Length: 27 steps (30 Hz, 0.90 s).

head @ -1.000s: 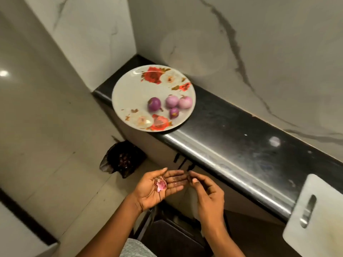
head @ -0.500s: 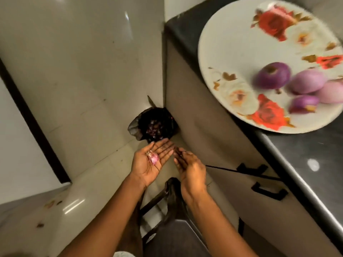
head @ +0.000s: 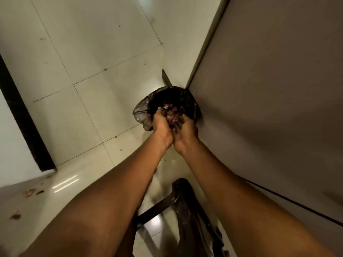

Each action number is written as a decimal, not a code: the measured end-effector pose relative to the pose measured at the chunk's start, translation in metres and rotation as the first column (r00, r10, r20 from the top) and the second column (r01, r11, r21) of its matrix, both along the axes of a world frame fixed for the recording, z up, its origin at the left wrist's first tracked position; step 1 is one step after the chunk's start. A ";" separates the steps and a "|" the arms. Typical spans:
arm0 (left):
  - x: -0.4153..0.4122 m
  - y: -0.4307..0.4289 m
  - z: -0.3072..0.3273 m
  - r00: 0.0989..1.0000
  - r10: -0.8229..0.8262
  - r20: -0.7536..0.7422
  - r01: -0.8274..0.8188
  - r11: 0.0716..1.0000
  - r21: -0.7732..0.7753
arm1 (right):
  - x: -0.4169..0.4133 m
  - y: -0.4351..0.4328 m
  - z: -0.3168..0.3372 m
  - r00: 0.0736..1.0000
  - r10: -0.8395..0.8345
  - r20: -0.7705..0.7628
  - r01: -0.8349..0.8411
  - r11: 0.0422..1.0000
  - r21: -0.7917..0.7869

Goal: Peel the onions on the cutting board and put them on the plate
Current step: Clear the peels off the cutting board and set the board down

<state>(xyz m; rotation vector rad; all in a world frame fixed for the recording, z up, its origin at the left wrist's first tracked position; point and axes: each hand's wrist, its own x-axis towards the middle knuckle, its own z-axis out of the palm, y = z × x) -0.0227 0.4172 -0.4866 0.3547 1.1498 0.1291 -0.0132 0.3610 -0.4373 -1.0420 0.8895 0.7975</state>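
Onion skins (head: 168,107), brown and purple, lie in the mouth of a black plastic bag (head: 142,115) on the floor, and both hands are just above them. The left hand (head: 160,125) and the right hand (head: 186,127) are close side by side, with their backs turned to me and the fingers pointing down into the bag. Between them I see one small purple piece of skin (head: 174,119). The fingers look bent, but they are dark and blurred against the bag. I cannot tell if either hand holds something or is only loose. The onions themselves are outside this view; only their skins show.

Both forearms stretch from the bottom edge up to the bag. The bag stands in the corner where the pale tile floor (head: 89,58) meets a plain brown cabinet side (head: 269,93). A dark pointed thing (head: 166,78) sticks up behind the bag; I cannot tell what it is. Below the arms is a dark chair frame (head: 185,206). At the far left, a few scraps (head: 29,192) lie on the floor near a black strip (head: 24,125).
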 end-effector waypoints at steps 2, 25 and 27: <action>0.001 0.010 -0.007 0.999 -0.051 0.015 0.052 0.998 -0.038 | 0.005 0.004 -0.007 0.999 0.034 -0.023 -0.034 0.999 0.000; -0.076 0.007 0.199 0.959 -0.249 0.132 0.215 0.948 0.233 | -0.038 -0.067 0.148 0.687 0.523 0.505 -0.398 0.852 -0.340; -0.089 -0.011 0.240 0.925 -0.364 0.111 0.324 0.905 0.274 | -0.057 -0.091 0.208 0.712 0.478 0.515 -0.391 0.878 -0.276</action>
